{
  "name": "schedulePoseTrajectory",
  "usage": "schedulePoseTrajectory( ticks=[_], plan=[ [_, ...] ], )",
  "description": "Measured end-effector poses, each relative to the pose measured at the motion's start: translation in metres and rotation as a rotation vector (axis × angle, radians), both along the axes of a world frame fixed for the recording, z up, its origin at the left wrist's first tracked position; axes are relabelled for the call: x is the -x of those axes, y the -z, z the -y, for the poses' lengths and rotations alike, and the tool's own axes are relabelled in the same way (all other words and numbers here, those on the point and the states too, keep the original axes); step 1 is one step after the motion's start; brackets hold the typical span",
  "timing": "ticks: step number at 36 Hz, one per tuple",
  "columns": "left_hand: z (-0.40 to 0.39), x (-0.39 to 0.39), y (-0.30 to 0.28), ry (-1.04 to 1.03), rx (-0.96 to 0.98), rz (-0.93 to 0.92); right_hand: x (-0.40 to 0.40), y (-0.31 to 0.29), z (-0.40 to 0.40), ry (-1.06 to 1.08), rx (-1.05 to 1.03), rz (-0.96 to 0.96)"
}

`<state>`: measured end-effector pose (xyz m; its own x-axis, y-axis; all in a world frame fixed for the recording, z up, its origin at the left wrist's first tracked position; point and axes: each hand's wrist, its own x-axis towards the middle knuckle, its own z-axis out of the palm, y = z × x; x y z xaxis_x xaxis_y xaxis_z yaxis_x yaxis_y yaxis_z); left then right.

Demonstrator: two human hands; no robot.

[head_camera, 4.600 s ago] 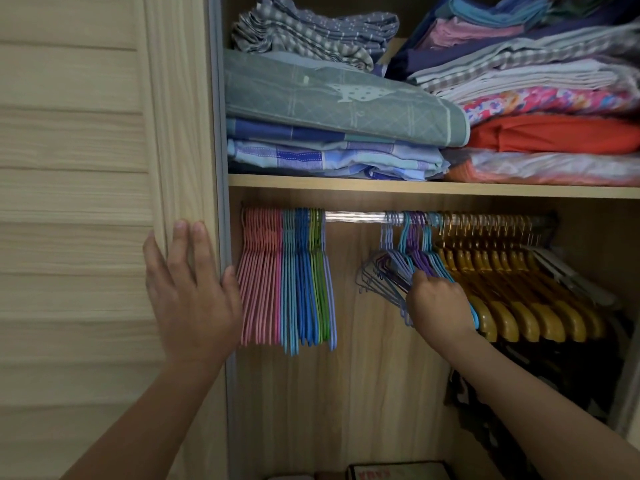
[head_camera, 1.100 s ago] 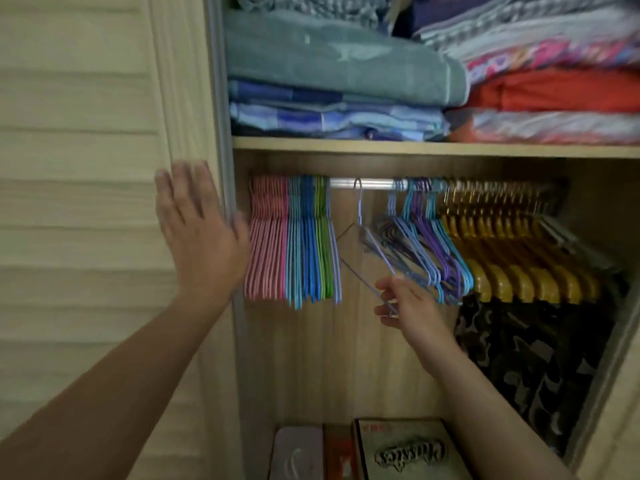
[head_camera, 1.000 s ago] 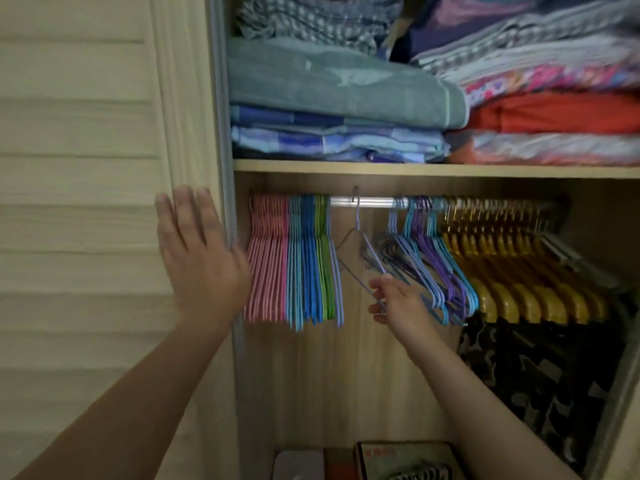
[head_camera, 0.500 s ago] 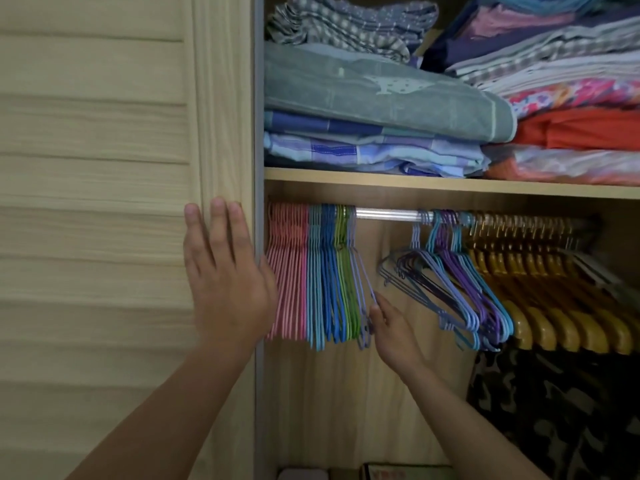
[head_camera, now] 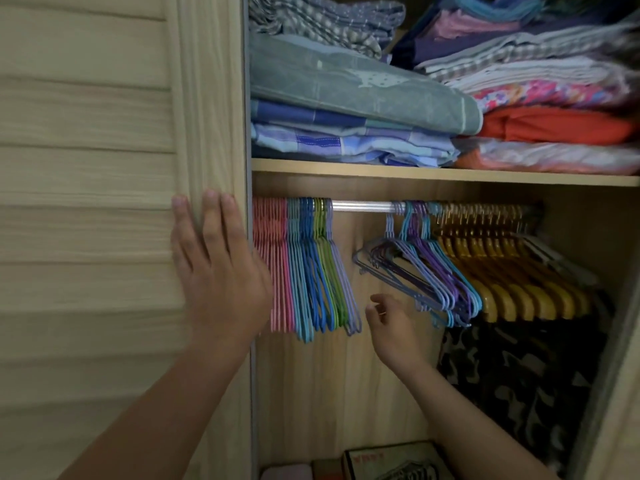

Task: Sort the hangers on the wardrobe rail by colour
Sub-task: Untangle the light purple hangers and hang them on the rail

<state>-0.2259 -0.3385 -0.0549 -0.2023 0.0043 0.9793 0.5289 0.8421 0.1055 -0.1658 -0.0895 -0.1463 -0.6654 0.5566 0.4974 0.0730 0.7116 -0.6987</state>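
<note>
A metal rail (head_camera: 362,206) runs under the shelf. At its left end hangs a tight row of wire hangers (head_camera: 304,271): pink, light blue, dark blue, green, then one lilac hanger (head_camera: 343,282) at the right edge. A mixed bunch of lilac, purple and blue hangers (head_camera: 426,275) hangs further right, followed by yellow wooden hangers (head_camera: 512,271). My left hand (head_camera: 218,271) presses flat on the wardrobe door's edge. My right hand (head_camera: 391,323) is in the gap between the two groups, fingers loosely curled, holding nothing.
The slatted wooden door (head_camera: 86,202) fills the left. A shelf (head_camera: 443,174) above the rail carries folded bedding and clothes. A dark camouflage garment (head_camera: 512,386) hangs at the right. Boxes (head_camera: 391,462) lie on the wardrobe floor.
My right hand drew one lilac hanger from the mixed bunch, slid it left along the rail to the sorted row, let go and pulled back slightly. My left hand stayed on the door.
</note>
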Motion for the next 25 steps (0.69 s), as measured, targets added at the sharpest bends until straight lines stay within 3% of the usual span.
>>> schedulePoseTrajectory(
  ticks=[5, 8, 11, 17, 25],
  plan=[
    [-0.001, 0.001, 0.000, 0.006, -0.002, 0.007, -0.030, 0.003, -0.033, 0.294, -0.490, -0.018],
    [-0.001, -0.001, -0.001, 0.009, -0.003, 0.008, -0.038, -0.012, -0.061, 0.476, -0.693, 0.067],
    [-0.001, -0.002, -0.001, 0.008, -0.006, 0.001, -0.040, -0.033, -0.078, 0.589, -0.720, 0.182],
    [-0.001, -0.001, 0.000, -0.004, -0.012, 0.025, -0.038, -0.044, -0.088, 0.566, -0.803, 0.360],
    [-0.002, -0.003, 0.002, -0.038, -0.016, 0.009, -0.040, -0.052, -0.096, 0.505, -0.920, 0.387]
  ],
)
